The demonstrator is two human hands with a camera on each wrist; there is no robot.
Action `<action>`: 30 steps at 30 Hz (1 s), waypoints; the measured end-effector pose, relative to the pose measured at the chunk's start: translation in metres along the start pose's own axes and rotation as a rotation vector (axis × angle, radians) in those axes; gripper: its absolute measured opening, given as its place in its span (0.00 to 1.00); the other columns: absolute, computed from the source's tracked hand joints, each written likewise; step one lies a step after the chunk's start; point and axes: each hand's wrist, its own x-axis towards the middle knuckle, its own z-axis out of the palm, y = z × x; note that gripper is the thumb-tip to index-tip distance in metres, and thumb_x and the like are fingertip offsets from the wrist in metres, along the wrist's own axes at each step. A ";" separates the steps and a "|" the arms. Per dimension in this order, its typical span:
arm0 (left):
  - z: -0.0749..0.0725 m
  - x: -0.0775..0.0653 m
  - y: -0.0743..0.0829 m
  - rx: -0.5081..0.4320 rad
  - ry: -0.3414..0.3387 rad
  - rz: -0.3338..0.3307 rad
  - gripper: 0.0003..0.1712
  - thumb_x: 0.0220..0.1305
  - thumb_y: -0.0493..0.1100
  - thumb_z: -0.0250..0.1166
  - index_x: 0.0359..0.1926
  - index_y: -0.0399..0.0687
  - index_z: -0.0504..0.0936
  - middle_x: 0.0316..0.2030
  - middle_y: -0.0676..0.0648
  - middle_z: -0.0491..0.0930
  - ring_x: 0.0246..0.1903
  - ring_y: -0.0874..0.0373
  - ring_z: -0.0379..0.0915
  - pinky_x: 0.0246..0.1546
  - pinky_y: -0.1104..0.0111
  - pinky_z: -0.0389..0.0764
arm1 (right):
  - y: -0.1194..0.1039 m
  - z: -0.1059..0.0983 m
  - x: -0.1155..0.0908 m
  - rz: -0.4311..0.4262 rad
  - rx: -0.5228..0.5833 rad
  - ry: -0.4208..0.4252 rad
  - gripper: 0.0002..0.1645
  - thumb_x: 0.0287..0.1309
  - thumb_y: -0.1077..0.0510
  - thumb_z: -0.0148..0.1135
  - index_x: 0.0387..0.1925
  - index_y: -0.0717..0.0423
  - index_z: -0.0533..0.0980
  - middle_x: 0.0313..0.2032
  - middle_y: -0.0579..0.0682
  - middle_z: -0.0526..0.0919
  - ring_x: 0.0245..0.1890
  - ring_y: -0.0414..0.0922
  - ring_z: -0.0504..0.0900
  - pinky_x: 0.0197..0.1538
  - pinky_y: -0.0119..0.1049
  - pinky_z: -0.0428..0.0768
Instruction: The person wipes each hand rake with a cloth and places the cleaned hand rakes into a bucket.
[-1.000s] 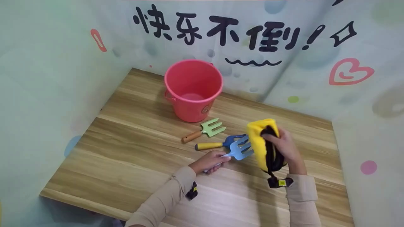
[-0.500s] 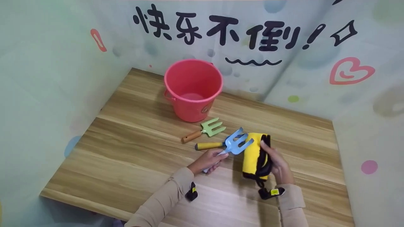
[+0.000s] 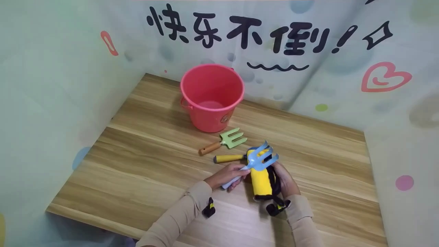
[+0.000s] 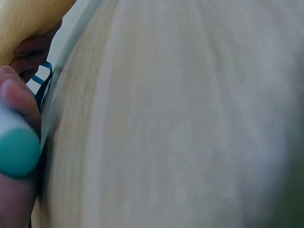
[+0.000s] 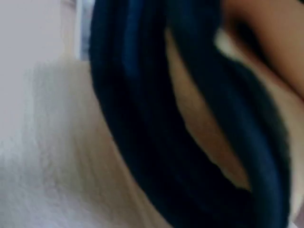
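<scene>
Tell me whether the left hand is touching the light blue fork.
Touching: the head view shows the left hand gripping the light blue fork by its handle.

You've got a light-blue fork (image 3: 254,162), solid colour, handle (image 3: 229,184) paler, near white, teal end cap (image 4: 19,153) per left wrist view. Your pouch (image 3: 261,181) is bright yellow with black trim; right wrist view reads its dark bands navy. The green-headed fork (image 3: 227,140) has a brown wooden grip. Your yellow-handled fork (image 3: 229,158) is a deeper blue up front. Bucket (image 3: 210,120): plain pinkish red, one small sticker (image 3: 225,118), print too small to read. Counter (image 3: 154,154): tan and brown streaked wood grain. Backdrop (image 3: 291,84): pale blue-green, soft blotches, black lettering (image 3: 244,32), pink heart outline (image 3: 380,90), green dot (image 3: 321,107). Your sleeves (image 3: 178,212): plain beige.
</scene>
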 end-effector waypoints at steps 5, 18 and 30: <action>0.002 0.000 0.000 0.074 -0.009 0.001 0.31 0.61 0.60 0.54 0.38 0.30 0.67 0.10 0.51 0.61 0.07 0.61 0.54 0.06 0.71 0.58 | 0.003 -0.002 -0.016 0.022 0.039 0.033 0.25 0.65 0.41 0.41 0.52 0.54 0.64 0.40 0.45 0.76 0.39 0.39 0.76 0.48 0.31 0.76; 0.002 0.000 0.000 0.154 0.025 0.030 0.31 0.60 0.62 0.55 0.35 0.33 0.66 0.11 0.51 0.60 0.07 0.62 0.53 0.05 0.72 0.58 | -0.037 -0.010 -0.005 0.066 -0.100 0.102 0.05 0.55 0.59 0.45 0.35 0.52 0.64 0.26 0.45 0.76 0.25 0.39 0.76 0.32 0.29 0.77; 0.004 -0.001 0.001 0.165 0.028 0.068 0.28 0.62 0.58 0.54 0.32 0.32 0.66 0.10 0.51 0.60 0.07 0.63 0.53 0.05 0.72 0.56 | -0.066 -0.010 -0.005 -0.210 -0.528 0.234 0.14 0.50 0.67 0.52 0.39 0.51 0.71 0.31 0.45 0.71 0.27 0.38 0.72 0.29 0.27 0.74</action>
